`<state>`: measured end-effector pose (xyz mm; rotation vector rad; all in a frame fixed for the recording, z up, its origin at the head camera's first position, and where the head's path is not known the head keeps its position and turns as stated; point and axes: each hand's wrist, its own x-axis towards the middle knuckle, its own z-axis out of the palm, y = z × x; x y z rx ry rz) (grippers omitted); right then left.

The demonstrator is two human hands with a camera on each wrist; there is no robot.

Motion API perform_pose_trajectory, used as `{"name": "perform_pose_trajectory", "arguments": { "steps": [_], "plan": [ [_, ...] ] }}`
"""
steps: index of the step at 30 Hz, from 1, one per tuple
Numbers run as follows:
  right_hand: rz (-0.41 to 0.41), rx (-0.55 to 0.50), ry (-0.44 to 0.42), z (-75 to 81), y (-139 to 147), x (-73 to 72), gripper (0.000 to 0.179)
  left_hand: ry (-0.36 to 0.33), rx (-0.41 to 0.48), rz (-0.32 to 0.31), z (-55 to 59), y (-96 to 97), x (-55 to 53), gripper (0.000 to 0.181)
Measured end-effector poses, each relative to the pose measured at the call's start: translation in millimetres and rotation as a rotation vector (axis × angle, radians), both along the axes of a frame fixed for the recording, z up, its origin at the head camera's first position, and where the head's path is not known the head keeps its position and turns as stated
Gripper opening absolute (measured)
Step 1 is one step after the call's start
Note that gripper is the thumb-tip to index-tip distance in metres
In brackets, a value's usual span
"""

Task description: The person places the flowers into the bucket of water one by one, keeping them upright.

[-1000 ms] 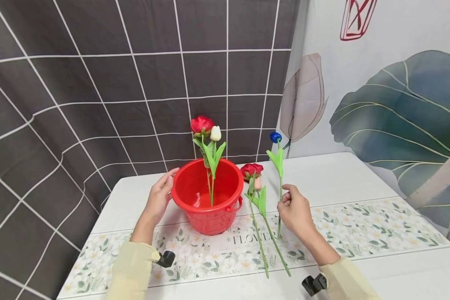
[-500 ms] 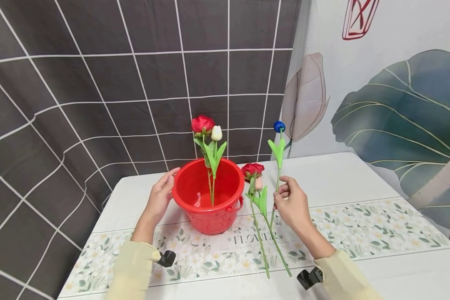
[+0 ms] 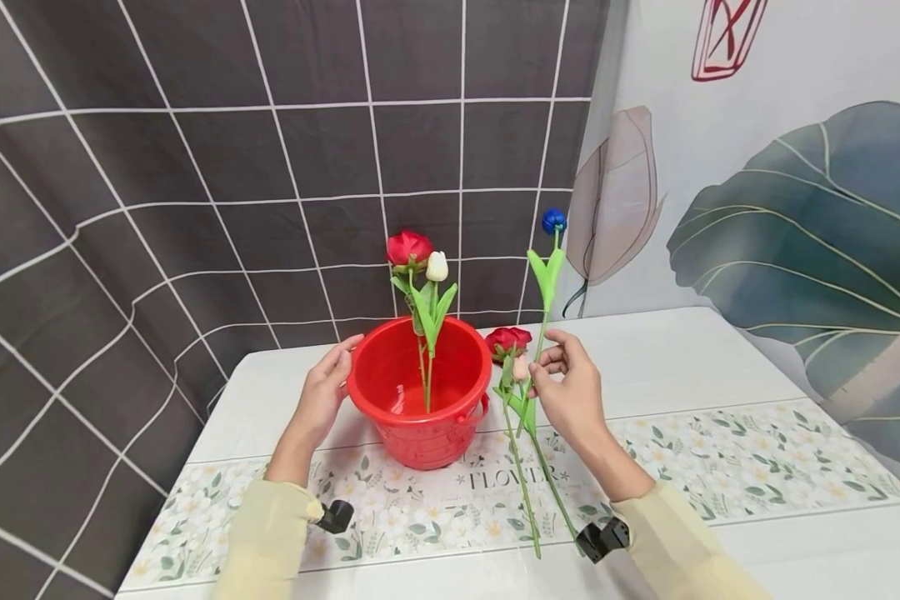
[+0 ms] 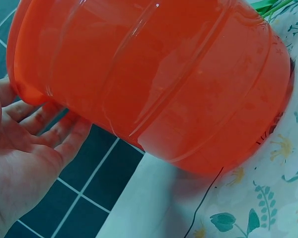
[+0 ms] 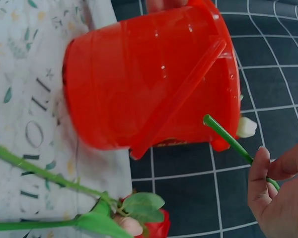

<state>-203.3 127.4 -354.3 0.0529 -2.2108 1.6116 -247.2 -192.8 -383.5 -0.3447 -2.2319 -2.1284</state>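
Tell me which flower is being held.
The blue flower, pinched in the right hand; a white flower and a red flower stand in the bucket, a pink flower and second red flower lie on the table.

Over the last second I see the right hand [image 3: 570, 390] rise and travel left, nearer the bucket [image 3: 423, 442], taking the blue flower [image 3: 546, 283] with it. The bud [image 3: 553, 221] now sits higher, against the dark cloth [image 3: 412, 150] instead of at its edge. The flower has gone from nearly vertical to a lean, its top to the right. Its lower end has come up and across: earlier it hung right of the pink tulip [image 3: 521, 367]; now, in my head view, it overlaps the tulip's leaves [image 3: 531, 412]. The wrist camera [image 3: 603, 540] has shifted too and meets the tulip's stem [image 3: 554, 487], which it stood clear of before.
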Motion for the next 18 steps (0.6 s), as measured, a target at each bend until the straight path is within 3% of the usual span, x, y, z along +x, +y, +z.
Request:
{"name": "perform_pose_trajectory", "arguments": {
  "steps": [9, 18],
  "plan": [
    [0.035, -0.062, 0.101, 12.4, -11.9, -8.0, 0.046, -0.006, 0.000, 0.006, 0.9, 0.4, 0.3, 0.046],
    [0.072, -0.104, 0.137, 19.7, -23.6, -14.7, 0.046, -0.005, 0.022, 0.010, -0.2, 1.2, -1.1, 0.045]
  ]
}}
